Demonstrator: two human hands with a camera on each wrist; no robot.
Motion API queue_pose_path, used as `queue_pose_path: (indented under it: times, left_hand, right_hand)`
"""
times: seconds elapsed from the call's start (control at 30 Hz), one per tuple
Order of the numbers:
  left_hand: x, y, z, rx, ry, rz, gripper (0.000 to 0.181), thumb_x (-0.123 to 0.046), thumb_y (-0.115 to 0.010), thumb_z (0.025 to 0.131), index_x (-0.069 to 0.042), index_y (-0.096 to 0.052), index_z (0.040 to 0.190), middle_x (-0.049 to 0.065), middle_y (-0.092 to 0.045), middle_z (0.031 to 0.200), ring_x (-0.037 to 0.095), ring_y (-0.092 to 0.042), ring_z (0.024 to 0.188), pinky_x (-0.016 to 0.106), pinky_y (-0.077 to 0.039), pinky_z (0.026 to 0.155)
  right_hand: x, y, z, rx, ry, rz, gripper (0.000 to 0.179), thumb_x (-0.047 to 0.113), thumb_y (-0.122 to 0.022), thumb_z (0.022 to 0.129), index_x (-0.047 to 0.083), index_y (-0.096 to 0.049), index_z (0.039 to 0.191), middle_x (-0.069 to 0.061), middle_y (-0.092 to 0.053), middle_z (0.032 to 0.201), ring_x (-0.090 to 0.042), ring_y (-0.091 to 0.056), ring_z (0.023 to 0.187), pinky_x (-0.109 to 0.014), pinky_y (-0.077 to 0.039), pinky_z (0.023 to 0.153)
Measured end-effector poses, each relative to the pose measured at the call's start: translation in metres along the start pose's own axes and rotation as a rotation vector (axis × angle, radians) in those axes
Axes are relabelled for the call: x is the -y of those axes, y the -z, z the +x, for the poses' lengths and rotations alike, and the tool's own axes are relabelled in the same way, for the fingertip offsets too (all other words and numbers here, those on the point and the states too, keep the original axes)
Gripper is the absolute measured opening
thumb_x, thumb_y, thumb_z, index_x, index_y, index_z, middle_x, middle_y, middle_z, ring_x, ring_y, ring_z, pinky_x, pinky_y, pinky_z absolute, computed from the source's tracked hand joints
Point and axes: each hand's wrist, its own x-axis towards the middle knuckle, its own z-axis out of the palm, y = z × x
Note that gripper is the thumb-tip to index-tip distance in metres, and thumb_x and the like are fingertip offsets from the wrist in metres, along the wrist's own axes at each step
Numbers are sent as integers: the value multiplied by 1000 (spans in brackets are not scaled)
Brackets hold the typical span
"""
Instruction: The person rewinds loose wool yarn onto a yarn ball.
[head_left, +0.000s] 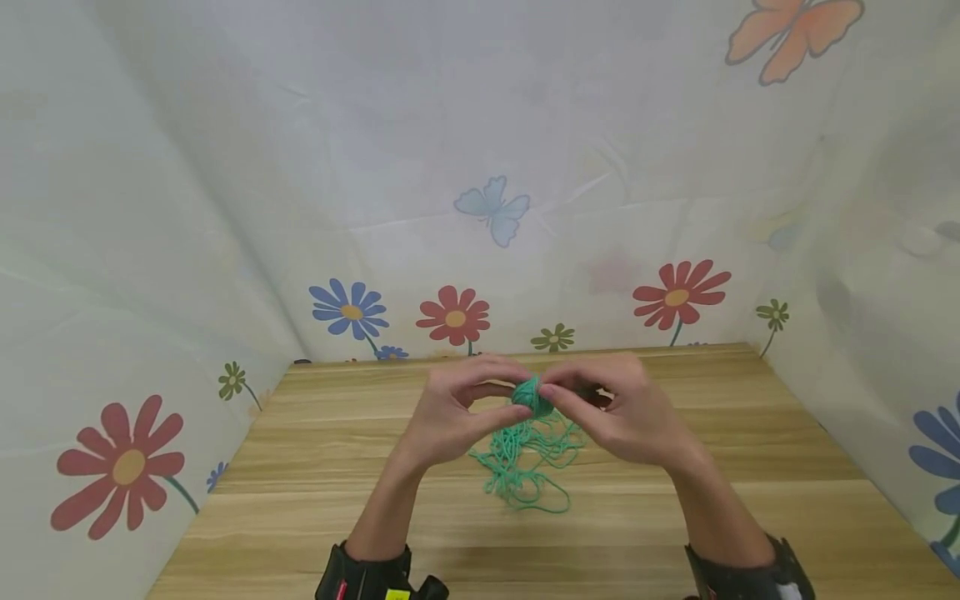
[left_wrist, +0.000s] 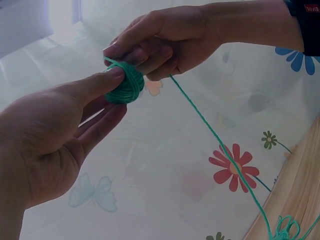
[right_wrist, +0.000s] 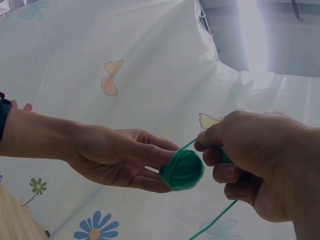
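Observation:
A small ball of green yarn [head_left: 531,397] is held up above the table between both hands. My left hand [head_left: 461,410] grips it from the left, thumb on the near side and fingers behind, as the left wrist view also shows. On the other side my right hand [head_left: 622,408] pinches the yarn strand [right_wrist: 189,145] close to the ball, its other fingers curled. From under those fingers the strand [left_wrist: 215,131] runs down taut in the left wrist view. Below the hands, a loose tangle of green yarn [head_left: 517,467] lies on the table.
The wood-grain table [head_left: 315,500] meets a pale cloth backdrop [head_left: 390,150] printed with flowers and butterflies at its back and both sides. Dark bands [head_left: 367,575] sit around both wrists.

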Motion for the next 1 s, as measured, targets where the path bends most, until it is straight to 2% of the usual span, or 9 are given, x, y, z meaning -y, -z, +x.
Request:
queue_pose_path:
  times: [0.23, 0.47, 0.63, 0.73, 0.83, 1.0]
  left_hand:
    - [-3, 0, -1, 31, 15, -29, 39, 30, -73, 74, 22, -65, 111, 33, -67, 110, 32, -67, 107, 46, -64, 85]
    - [-6, -1, -1, 38, 25, -71, 40, 32, -73, 73, 22, -64, 111, 33, -66, 110, 35, -66, 107, 47, -64, 86]
    - [-6, -3, -1, 42, 25, -97, 40, 32, -74, 72, 22, -64, 109, 33, -67, 108, 37, -66, 105, 48, -64, 85]
    - [-4, -3, -2, 51, 20, -108, 41, 33, -74, 71, 22, -64, 110, 33, -67, 108, 37, -66, 105, 48, -63, 86]
    - [2, -3, -3, 58, 11, -112, 42, 33, -74, 71, 22, -65, 110, 33, -68, 109, 37, -66, 106, 48, -63, 86]
    - [10, -1, -6, 31, -8, -97, 44, 31, -76, 70, 21, -65, 111, 32, -68, 110, 36, -66, 106, 48, -64, 86]
  right_hand:
    - [-10, 2, -5, 1, -115, -45, 23, -11, -76, 85, 7, -79, 99, 6, -65, 71, -3, -42, 50, -20, -34, 36]
    - [-16, 2, -7, 6, -229, -96, 17, -6, -74, 90, 8, -79, 97, 6, -56, 64, -5, -40, 50, -22, -32, 38]
    - [-5, 1, 0, -18, -273, -131, 15, -10, -72, 89, 2, -78, 95, 3, -51, 60, -6, -38, 49, -21, -30, 38]
    - [0, 1, 4, -53, -284, -134, 14, -13, -71, 88, -2, -77, 94, 1, -49, 59, -7, -38, 48, -22, -30, 38]
    - [-5, 0, 1, -77, -304, -145, 13, -11, -71, 89, -1, -77, 95, 1, -50, 60, -8, -38, 48, -21, -30, 37]
    - [-22, -1, -7, -44, -351, -173, 8, 3, -73, 94, 8, -79, 97, 5, -51, 61, -8, -42, 48, -20, -33, 38]
